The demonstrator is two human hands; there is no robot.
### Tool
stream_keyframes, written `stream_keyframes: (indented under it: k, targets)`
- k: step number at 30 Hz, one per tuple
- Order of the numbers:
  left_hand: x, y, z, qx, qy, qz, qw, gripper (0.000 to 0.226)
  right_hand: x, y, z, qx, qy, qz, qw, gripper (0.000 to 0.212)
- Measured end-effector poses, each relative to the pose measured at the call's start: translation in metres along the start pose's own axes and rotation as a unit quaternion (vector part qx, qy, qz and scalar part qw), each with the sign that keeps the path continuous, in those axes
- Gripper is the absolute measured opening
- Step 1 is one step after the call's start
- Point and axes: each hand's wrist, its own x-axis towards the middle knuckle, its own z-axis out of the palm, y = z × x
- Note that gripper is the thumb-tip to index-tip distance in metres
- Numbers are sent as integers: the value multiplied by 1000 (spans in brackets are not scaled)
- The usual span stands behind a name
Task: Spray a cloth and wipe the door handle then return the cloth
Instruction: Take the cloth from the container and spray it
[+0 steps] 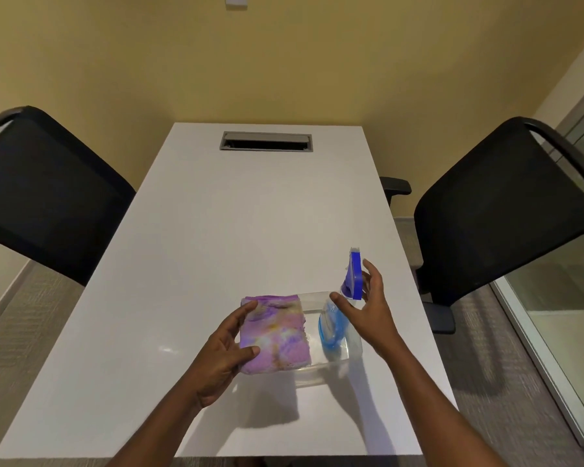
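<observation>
Purple and pink, with streaks of yellow, the folded cloth (276,335) lies over the left part of a clear plastic tray (353,345) on the white tabletop (236,214), toward the near right. The left hand (221,358) has its grip on the cloth's left edge, thumb on top near the near corner and fingers curled along the far corner. Standing in the tray's right part is a spray bottle (332,326) with blue liquid and a blue trigger head. The right hand (368,306) is spread around the bottle's neck and head, thumb on the left and fingers on the right, its grip released and not clenched on the bottle. Two black mesh chairs flank the tabletop, one on the left (44,193) and one on the right (506,210). A grey cable hatch (266,141) sits in the tabletop's far end.
</observation>
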Motion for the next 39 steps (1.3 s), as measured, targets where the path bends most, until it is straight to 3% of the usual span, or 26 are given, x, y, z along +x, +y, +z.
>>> stream_keyframes:
  k: [5,8,13,25,31,35,39]
  targets:
    - [0,8,-2,-2,3,11,1000,91,21,5,0,-8,-77,5,997,77]
    - [3,11,-4,10,25,21,999,83,28,9,5,-1,-74,6,997,63]
    - [10,20,-10,22,34,43,998,82,29,-2,13,12,-46,-13,999,64]
    - [35,52,-22,49,10,64,997,87,18,-132,-3,-80,-59,-135,986,52]
    - [44,66,-25,53,14,87,995,85,-2,-158,9,-116,-143,-57,981,34]
    - [48,70,-28,60,14,98,993,87,-16,-148,25,-79,-221,25,972,46]
    - [51,72,-30,75,-3,91,993,89,-22,-132,39,-102,-235,90,962,58]
